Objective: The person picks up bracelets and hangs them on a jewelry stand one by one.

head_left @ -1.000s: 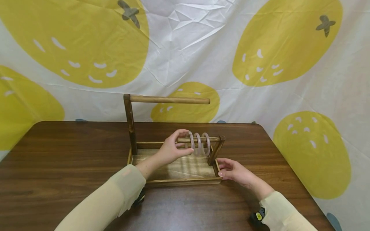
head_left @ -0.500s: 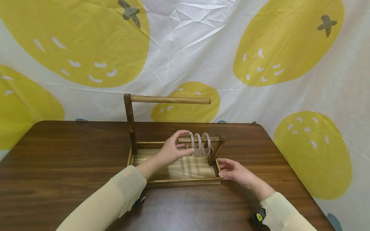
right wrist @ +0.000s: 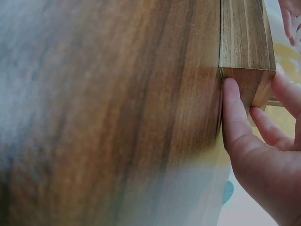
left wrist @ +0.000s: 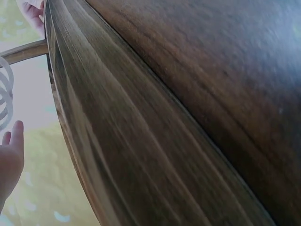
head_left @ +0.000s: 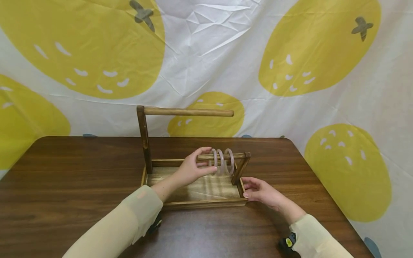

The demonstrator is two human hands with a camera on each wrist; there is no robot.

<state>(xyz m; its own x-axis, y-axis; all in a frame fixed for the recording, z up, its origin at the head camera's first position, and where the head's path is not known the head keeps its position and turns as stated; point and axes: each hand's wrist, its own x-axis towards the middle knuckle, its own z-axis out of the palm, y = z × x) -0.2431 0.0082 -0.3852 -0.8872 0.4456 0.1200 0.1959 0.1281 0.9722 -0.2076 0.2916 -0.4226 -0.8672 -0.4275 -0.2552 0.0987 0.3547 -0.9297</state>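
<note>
A wooden bangle stand [head_left: 213, 204] has a tray base, a tall bar [head_left: 190, 112] at the left and a lower bar [head_left: 238, 156] at the right. Three pale translucent bangles hang round the lower bar. My left hand [head_left: 189, 167] pinches the leftmost bangle [head_left: 215, 161] between thumb and fingers, near the bar's free end. Close beside it hangs the middle bangle [head_left: 221, 163]; the right bangle [head_left: 230, 159] is a little further along. At the tray's right end my right hand [head_left: 262, 191] holds the corner, its thumb at the top edge and fingers against the end wall [right wrist: 247, 84].
The stand is on a dark brown table [head_left: 71, 179] with rounded far corners. Behind the table hangs a white cloth [head_left: 219, 64] printed with yellow fruit. Black devices sit at both wrists, the right device [head_left: 287, 242] showing a yellow mark.
The leftmost bangle has shifted slightly right on the lower bar, closer to the middle bangle. My right hand keeps its place at the tray's end.
</note>
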